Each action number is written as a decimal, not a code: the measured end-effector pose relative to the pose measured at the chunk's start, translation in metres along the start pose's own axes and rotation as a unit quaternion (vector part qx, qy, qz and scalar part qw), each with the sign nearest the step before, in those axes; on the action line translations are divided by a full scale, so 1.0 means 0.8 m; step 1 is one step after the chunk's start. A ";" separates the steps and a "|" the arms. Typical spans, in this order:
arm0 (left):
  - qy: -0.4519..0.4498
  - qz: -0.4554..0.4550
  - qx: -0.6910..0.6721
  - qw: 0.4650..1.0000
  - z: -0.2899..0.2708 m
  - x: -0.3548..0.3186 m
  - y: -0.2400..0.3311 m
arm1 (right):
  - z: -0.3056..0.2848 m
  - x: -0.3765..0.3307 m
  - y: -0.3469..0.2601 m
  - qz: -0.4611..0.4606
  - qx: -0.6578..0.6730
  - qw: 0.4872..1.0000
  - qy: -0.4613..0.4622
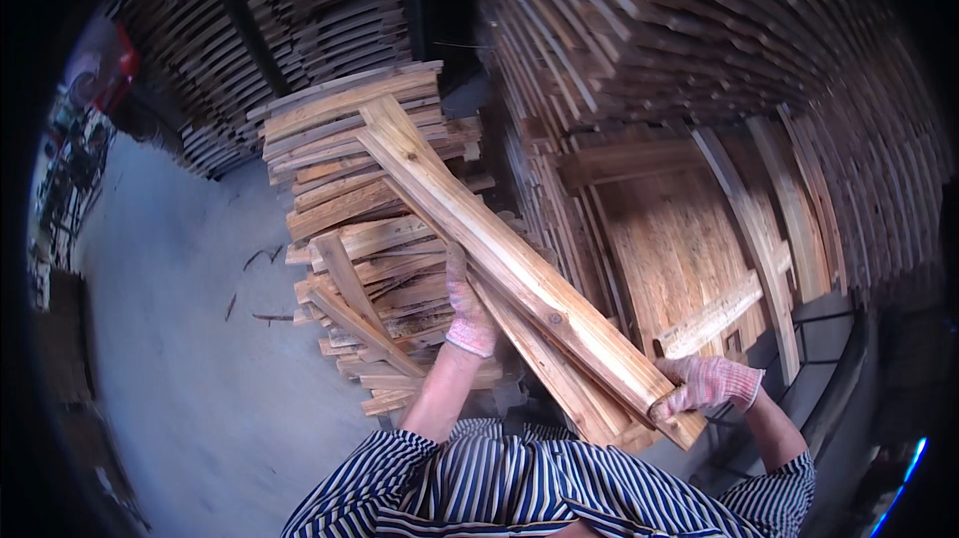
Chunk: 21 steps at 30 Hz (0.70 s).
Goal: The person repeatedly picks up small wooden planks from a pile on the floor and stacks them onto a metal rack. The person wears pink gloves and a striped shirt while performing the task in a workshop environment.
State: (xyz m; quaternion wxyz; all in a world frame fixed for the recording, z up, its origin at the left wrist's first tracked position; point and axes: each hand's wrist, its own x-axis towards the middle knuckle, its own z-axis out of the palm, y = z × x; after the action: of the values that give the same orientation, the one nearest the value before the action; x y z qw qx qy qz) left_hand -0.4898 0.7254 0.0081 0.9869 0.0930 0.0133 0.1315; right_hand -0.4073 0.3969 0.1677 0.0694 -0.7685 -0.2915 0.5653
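Several long wooden boards [509, 258] lie together in front of me, slanting from the upper left down to the lower right. One shows a dark knot near its lower part. My right hand [707, 384], in a pinkish knit work glove, grips the near end of the boards with the fingers wrapped round it. My left hand [468, 310], gloved alike, is up against the left edge of the bundle about midway along, its fingers partly hidden by the wood. Beneath the bundle's far part stands a stack of boards [335, 203], with a few loose pieces lying crosswise on it.
Tall stacks of thin boards [699, 28] rise at the right and the back left. To my right, wide planks [669, 228] lie with narrow strips across them. Dark scraps [262, 258] lie on the grey floor [190, 338]. A green post [245, 23] stands at the back.
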 end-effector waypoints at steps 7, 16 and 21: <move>-0.097 -0.008 0.152 0.984 0.148 -0.024 -0.096 | 0.034 -0.023 -0.060 -0.174 -0.102 0.892 0.404; -0.166 -0.078 0.216 0.959 0.149 0.002 -0.192 | 0.119 -0.089 0.116 -0.262 0.500 0.603 0.563; -0.032 -0.230 0.157 0.960 0.106 -0.004 -0.213 | 0.206 -0.135 0.178 -0.052 0.405 0.620 0.670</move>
State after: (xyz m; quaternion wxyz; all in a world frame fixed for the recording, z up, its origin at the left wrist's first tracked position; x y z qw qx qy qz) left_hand -0.4446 0.5478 0.0594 0.9635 0.2449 0.0227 -0.1058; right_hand -0.5254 0.1861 0.1373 0.5789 -0.8121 0.0547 -0.0496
